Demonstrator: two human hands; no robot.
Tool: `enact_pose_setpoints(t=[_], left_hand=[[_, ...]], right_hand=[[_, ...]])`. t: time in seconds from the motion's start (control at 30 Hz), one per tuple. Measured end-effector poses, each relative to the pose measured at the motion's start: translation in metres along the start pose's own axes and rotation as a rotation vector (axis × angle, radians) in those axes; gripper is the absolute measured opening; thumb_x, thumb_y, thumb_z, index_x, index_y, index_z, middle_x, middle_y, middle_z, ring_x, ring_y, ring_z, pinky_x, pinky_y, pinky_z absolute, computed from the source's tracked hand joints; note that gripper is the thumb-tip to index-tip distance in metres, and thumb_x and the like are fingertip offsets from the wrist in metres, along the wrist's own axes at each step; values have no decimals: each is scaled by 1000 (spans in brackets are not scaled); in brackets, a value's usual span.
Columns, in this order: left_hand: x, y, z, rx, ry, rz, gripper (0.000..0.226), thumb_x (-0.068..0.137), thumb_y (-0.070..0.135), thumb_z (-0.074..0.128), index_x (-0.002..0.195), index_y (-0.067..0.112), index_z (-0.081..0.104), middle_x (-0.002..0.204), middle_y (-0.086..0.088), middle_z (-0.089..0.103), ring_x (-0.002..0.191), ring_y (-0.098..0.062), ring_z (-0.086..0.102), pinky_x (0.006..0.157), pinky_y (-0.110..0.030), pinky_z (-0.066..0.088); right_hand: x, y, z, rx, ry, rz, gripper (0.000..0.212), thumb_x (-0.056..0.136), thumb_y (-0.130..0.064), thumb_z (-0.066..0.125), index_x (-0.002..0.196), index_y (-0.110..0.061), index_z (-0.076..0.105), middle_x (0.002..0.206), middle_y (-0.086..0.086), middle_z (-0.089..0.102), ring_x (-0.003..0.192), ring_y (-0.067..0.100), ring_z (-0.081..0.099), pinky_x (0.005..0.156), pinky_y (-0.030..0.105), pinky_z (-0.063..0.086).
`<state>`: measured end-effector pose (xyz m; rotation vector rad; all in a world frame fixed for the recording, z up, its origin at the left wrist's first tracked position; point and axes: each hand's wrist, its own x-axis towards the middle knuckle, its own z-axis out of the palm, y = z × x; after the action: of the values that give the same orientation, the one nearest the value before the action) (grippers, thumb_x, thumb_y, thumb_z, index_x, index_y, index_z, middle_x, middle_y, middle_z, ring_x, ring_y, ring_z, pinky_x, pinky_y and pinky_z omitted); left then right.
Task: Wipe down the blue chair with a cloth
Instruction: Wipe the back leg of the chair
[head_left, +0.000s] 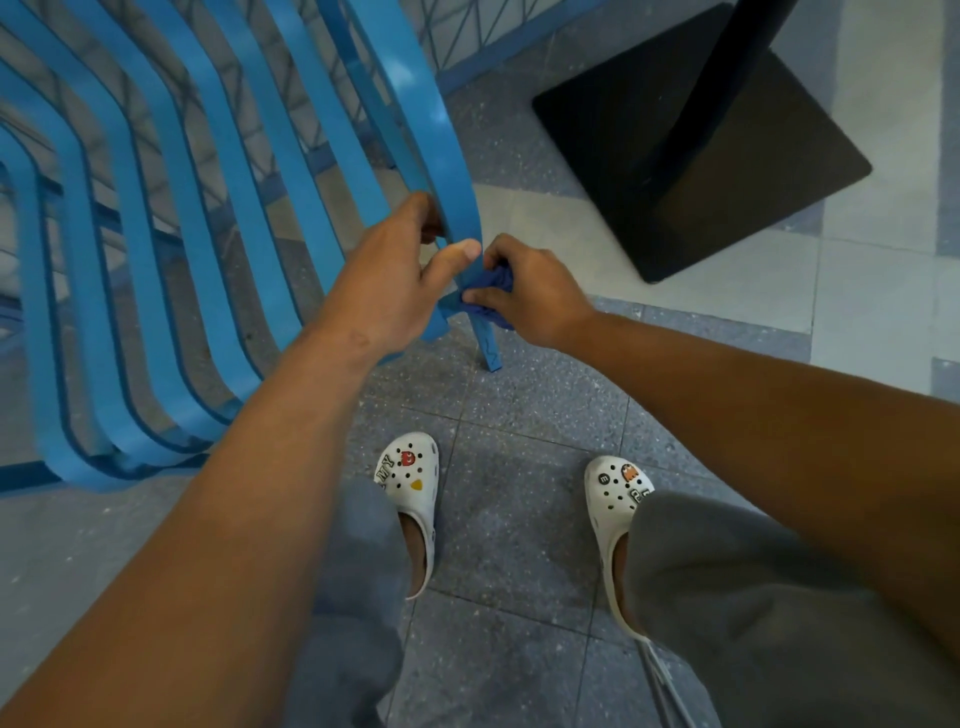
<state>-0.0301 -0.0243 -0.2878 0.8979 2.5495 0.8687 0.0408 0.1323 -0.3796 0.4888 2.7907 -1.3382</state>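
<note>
The blue chair (218, 171) is made of curved metal slats and fills the upper left of the head view. My left hand (395, 280) grips its outermost right slat, fingers curled behind the band and thumb across the front. My right hand (530, 291) holds a bunched dark blue cloth (491, 291) and presses it against the same slat just above the chair's thin leg (488, 343). The two hands are almost touching. Most of the cloth is hidden inside my fist.
A black square table base (701, 156) with a dark post stands on the floor to the upper right. My feet in white clogs (410, 493) stand on grey speckled tiles (519, 545) below the chair. A blue mesh fence (493, 31) runs behind.
</note>
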Motion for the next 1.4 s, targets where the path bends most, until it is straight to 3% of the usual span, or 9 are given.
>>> enact_pose_setpoints(t=[0.1, 0.2, 0.4, 0.57, 0.67, 0.93, 1.2, 1.4], left_hand=[[0, -10, 9, 62, -34, 5, 35, 100, 40, 57, 130, 21, 56, 123, 11, 65, 110, -11, 59, 93, -30, 43], [4, -19, 15, 198, -24, 43, 33, 101, 44, 52, 127, 24, 57, 119, 6, 68, 110, -22, 59, 96, -33, 31], [4, -31, 21, 252, 10, 114, 28, 100, 47, 49, 123, 34, 60, 113, 10, 64, 112, -15, 55, 103, -35, 25], [8, -39, 29, 351, 42, 134, 32, 99, 49, 50, 123, 33, 64, 124, 12, 65, 133, -13, 43, 104, -36, 17], [9, -42, 33, 382, 61, 127, 35, 99, 52, 50, 123, 33, 66, 126, 11, 66, 134, -13, 42, 106, -41, 19], [10, -47, 38, 428, 48, 129, 49, 96, 62, 35, 124, 35, 65, 128, 12, 65, 135, -11, 40, 106, -38, 18], [8, -46, 37, 391, 65, 143, 46, 99, 57, 36, 123, 31, 65, 127, 10, 66, 137, -11, 37, 108, -40, 17], [10, -49, 38, 410, 65, 148, 39, 100, 54, 42, 122, 33, 66, 126, 10, 64, 135, -12, 38, 106, -39, 19]], right_hand=[[1, 0, -3, -64, 2, -65, 33, 84, -41, 78, 93, -20, 54, 85, -3, 64, 77, 20, 61, 69, 46, 53], [-2, -2, -9, -78, 73, -177, 33, 87, -44, 74, 95, -17, 57, 84, -3, 62, 75, 19, 59, 64, 38, 48], [0, 8, -7, -109, 121, -316, 37, 93, -46, 66, 104, -11, 60, 92, -1, 65, 75, 9, 52, 64, 25, 41], [12, 25, 2, -204, 20, -300, 32, 92, -42, 69, 102, -12, 63, 93, 1, 66, 77, 16, 57, 67, 36, 49], [14, 32, 8, -212, -38, -256, 29, 93, -43, 68, 101, -15, 64, 91, -1, 67, 77, 19, 61, 67, 40, 52], [11, 20, -12, -102, 86, -383, 38, 90, -52, 63, 96, -15, 63, 83, -4, 64, 69, 10, 54, 59, 25, 41], [17, 48, 26, -129, -102, -101, 22, 91, -39, 70, 94, -18, 63, 86, -1, 71, 76, 19, 65, 70, 45, 56], [13, 27, -11, -128, 42, -391, 23, 95, -35, 64, 102, -13, 66, 90, -2, 66, 78, 12, 58, 68, 30, 47]])
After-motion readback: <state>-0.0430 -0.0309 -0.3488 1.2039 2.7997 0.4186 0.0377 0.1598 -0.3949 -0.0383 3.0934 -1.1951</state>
